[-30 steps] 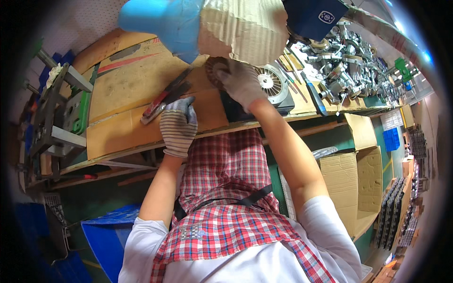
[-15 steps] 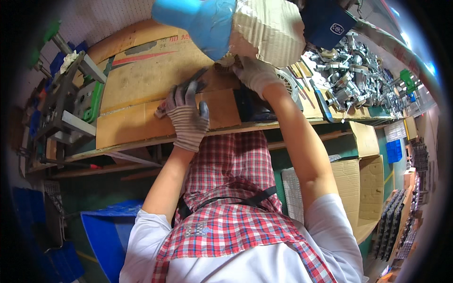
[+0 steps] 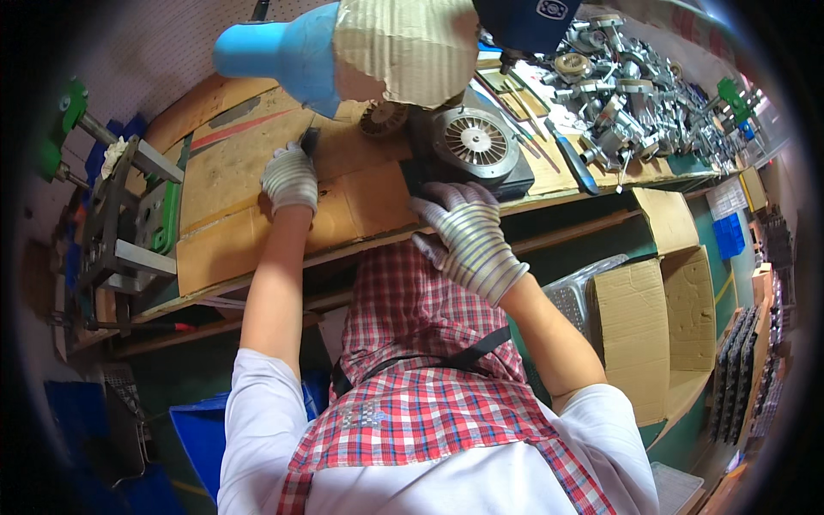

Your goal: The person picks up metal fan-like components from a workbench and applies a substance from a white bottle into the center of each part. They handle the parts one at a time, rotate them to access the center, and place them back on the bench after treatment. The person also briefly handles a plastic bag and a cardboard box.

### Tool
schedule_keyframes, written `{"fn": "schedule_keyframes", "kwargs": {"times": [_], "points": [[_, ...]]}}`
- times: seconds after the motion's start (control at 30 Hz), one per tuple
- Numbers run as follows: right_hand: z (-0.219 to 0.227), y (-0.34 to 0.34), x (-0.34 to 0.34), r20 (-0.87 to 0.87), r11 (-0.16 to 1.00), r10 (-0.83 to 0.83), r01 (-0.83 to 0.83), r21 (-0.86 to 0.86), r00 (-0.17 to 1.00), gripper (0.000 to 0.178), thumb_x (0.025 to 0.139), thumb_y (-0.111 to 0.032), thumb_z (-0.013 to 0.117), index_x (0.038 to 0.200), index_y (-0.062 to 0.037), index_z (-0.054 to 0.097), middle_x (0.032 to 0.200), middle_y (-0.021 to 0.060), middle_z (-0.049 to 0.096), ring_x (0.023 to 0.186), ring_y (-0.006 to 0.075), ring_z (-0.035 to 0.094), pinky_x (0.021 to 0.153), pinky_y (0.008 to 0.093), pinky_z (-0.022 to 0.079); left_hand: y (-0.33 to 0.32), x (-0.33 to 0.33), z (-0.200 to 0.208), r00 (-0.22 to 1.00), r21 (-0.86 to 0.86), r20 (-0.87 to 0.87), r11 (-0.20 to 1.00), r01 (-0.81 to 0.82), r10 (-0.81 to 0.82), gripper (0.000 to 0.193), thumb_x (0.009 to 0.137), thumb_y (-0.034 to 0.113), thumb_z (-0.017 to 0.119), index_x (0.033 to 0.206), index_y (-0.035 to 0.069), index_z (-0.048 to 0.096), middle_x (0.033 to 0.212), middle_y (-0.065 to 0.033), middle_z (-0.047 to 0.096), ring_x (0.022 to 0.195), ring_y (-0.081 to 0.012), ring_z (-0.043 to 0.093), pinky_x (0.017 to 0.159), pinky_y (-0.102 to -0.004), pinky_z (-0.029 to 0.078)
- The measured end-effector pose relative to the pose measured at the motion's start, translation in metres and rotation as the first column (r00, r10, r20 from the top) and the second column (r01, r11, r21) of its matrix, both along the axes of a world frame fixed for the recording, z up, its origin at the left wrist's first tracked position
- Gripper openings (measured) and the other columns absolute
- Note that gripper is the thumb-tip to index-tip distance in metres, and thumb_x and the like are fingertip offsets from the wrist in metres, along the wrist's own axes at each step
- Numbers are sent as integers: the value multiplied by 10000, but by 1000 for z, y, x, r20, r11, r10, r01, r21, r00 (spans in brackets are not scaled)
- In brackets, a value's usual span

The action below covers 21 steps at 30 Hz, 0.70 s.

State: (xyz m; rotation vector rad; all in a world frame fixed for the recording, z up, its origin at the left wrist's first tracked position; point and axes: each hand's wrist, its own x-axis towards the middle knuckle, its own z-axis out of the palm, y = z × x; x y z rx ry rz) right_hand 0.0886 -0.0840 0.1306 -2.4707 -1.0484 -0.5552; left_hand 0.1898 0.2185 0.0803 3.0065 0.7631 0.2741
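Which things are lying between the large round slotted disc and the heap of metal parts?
In the head view, a blue-handled tool and several thin sticks lie between the disc and the heap.

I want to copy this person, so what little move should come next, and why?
Perhaps the right hand should steady the round metal part: that hand is close in front and seems empty, while the left hand is at a dark tool.
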Motion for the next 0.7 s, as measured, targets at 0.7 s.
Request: {"fn": "schedule_keyframes", "kwargs": {"times": [0.7], "points": [[-8, -57, -40, -339, 978, 29, 43, 204, 940, 448, 857, -158, 687, 1280, -47, 590, 1219, 200, 600, 1114, 373, 572, 985, 454, 445, -33, 18, -36, 790, -807, 564, 365, 465, 240, 466, 820, 92, 603, 1266, -28, 546, 1092, -120, 651, 933, -249, 615, 877, -364, 499]]}}
